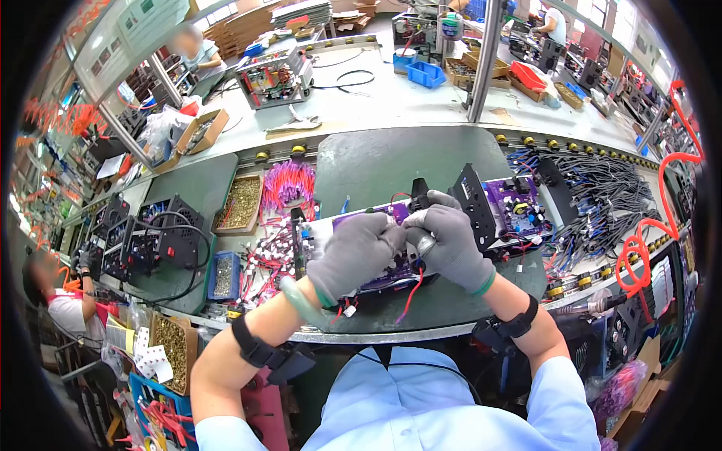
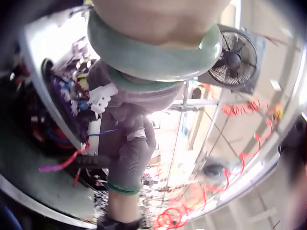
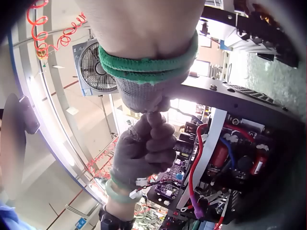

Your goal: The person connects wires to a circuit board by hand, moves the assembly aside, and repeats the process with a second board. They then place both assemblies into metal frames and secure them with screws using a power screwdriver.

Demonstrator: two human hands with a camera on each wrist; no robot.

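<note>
Both hands wear grey gloves with green cuffs and meet above a purple circuit board (image 1: pixel 387 284) in the head view. The left hand (image 1: pixel 355 252) has curled fingers, plainly seen in the right wrist view (image 3: pixel 146 151). Against its fingertips, the right hand (image 1: pixel 449 244) pinches with bent fingers. A thin blue wire (image 2: pixel 106 132) runs to the fingertips in the left wrist view; the pinched spot itself is mostly hidden. Silver wrapping covers some fingertips. Below the hands hangs a red wire (image 1: pixel 411 297) with a purple end. A white connector (image 2: pixel 102 98) shows near the left hand.
To the right stand a black perforated panel (image 1: pixel 475 203) and another purple board (image 1: pixel 515 204). Grey cables (image 1: pixel 613 203) lie beyond. At left are pink-red wires (image 1: pixel 289 184), a box of small metal parts (image 1: pixel 241 203), a blue bin (image 1: pixel 223 275) and black units (image 1: pixel 158 237).
</note>
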